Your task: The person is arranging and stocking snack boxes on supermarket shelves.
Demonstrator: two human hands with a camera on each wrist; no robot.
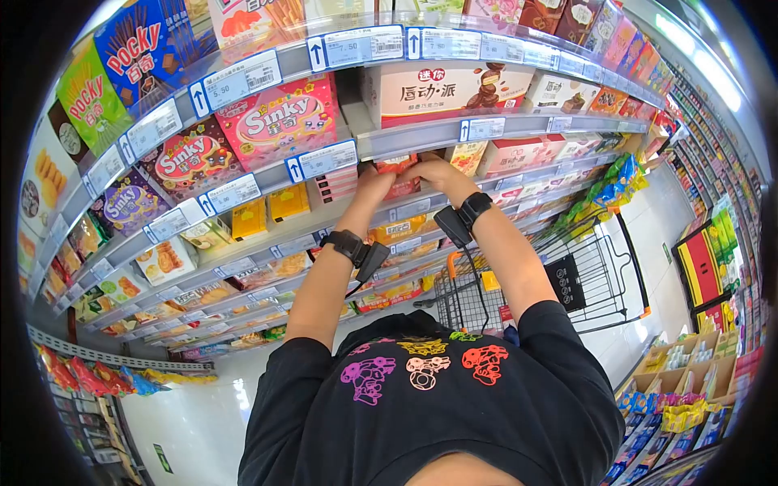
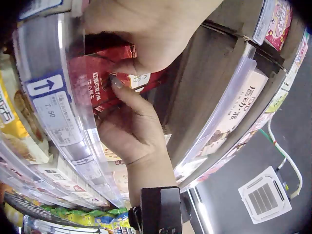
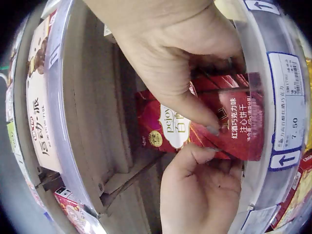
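A dark red pejoy biscuit box (image 1: 403, 185) (image 2: 92, 78) (image 3: 214, 124) lies at the front of a middle shelf, behind the clear price-label strip. My left hand (image 1: 373, 188) (image 2: 151, 34) (image 3: 197, 195) holds one edge of it, thumb on the printed face. From the other side my right hand (image 1: 433, 172) (image 2: 136, 131) (image 3: 170, 48) grips it, its thumb lying across the face near the left thumb. The remaining fingers of both hands are partly hidden behind the box and shelf edge.
Pink Sinky boxes (image 1: 284, 117) stand left on the shelf above, beside a large white pie box (image 1: 446, 91). Price strips (image 1: 324, 159) run along the shelf edges. A shopping cart (image 1: 600, 275) stands at right, and a snack display (image 1: 681, 381) beyond it.
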